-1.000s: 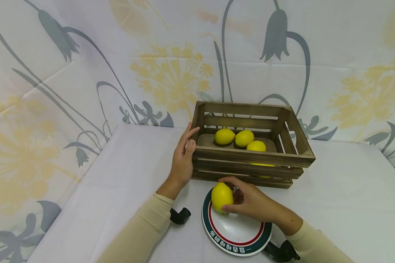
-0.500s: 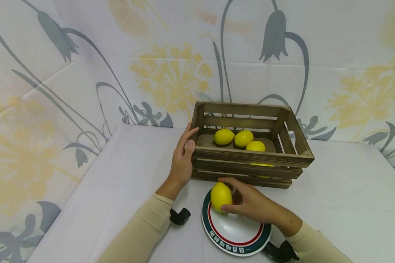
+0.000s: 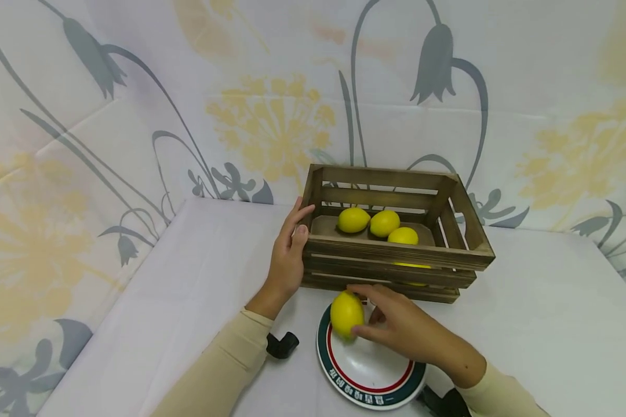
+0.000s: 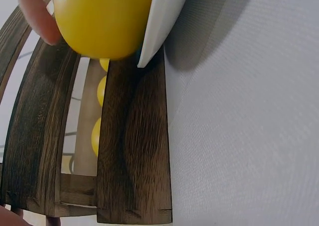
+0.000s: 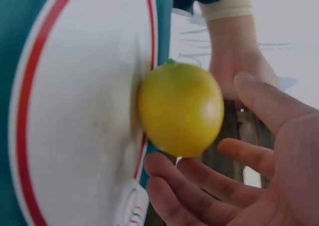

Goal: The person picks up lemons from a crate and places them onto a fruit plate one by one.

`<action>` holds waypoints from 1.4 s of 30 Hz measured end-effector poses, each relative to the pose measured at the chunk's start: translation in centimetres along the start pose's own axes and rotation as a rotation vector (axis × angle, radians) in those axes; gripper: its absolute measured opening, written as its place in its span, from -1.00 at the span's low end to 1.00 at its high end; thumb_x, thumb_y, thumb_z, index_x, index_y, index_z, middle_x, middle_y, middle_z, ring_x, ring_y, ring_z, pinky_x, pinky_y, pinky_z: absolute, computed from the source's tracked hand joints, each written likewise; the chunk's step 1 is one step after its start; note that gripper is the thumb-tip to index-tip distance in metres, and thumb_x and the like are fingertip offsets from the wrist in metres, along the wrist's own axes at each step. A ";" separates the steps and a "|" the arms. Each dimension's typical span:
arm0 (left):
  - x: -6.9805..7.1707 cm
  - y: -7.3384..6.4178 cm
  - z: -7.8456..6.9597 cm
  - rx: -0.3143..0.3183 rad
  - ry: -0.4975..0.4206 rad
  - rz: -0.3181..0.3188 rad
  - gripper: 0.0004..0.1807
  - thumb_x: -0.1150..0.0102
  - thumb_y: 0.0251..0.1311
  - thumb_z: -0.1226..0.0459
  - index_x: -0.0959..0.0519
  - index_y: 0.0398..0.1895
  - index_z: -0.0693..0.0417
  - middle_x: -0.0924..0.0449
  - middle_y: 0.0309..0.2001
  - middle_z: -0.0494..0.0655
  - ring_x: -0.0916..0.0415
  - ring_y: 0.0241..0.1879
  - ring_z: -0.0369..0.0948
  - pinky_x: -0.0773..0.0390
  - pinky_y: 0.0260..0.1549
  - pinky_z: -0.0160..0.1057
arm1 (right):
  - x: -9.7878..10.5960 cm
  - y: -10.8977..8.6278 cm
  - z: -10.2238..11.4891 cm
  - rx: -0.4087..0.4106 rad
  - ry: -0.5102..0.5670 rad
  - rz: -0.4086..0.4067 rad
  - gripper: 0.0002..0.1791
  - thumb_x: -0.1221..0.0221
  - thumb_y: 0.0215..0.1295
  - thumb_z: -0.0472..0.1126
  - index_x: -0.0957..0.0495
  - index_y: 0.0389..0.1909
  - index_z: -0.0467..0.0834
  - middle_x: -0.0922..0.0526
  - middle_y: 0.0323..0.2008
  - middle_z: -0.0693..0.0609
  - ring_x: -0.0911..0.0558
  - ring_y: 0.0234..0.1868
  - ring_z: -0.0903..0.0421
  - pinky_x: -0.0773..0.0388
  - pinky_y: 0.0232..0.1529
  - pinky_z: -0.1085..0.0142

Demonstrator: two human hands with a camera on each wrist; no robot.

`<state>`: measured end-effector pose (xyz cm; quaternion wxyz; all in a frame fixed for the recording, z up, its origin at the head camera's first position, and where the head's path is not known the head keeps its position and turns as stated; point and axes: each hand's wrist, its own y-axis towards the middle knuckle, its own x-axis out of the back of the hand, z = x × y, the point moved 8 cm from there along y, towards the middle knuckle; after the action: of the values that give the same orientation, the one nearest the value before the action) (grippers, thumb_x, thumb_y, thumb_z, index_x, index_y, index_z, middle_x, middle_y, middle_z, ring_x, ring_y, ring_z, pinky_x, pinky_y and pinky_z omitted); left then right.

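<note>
A yellow lemon (image 3: 346, 314) lies at the left part of a white plate (image 3: 372, 362) with a green and red rim. My right hand (image 3: 407, 327) is just right of it. In the right wrist view the lemon (image 5: 182, 111) has a green stem end, and my fingers are spread below and beside it, with the thumb (image 5: 264, 99) apart from it. My left hand (image 3: 288, 255) rests against the left end of a dark slatted wooden crate (image 3: 355, 263), thumb at the front corner. Several lemons (image 3: 353, 220) sit inside the crate.
The plate stands close in front of the crate on a white cloth (image 3: 229, 255). A black elbow-shaped piece (image 3: 283, 346) shows beside the left sleeve, another black piece (image 3: 451, 402) by the right. Behind the crate rises a flower-printed cloth (image 3: 271, 75).
The right thumb and fingers have loosened from the lemon, and the hand has moved slightly to the right of it. The lemon stays on the plate. The left hand keeps its place at the crate.
</note>
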<state>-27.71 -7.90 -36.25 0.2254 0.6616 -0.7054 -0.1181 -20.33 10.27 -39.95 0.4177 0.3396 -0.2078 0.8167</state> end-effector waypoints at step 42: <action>0.0 -0.1 0.0 0.029 -0.029 -0.020 -0.54 0.27 0.55 0.27 -0.31 0.45 0.02 0.07 0.62 -0.12 0.02 0.58 -0.05 -0.18 0.47 0.14 | 14.0 -4.1 11.2 0.477 -0.461 -0.470 -0.54 -0.41 0.08 -0.35 -0.64 0.05 -0.03 -0.65 -0.12 0.13 -0.60 -0.32 0.29 -0.50 -0.38 0.61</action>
<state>-27.63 -7.90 -36.28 0.2044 0.6699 -0.7037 -0.1195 -18.54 13.20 -21.87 0.4451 0.6394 -0.0176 0.6267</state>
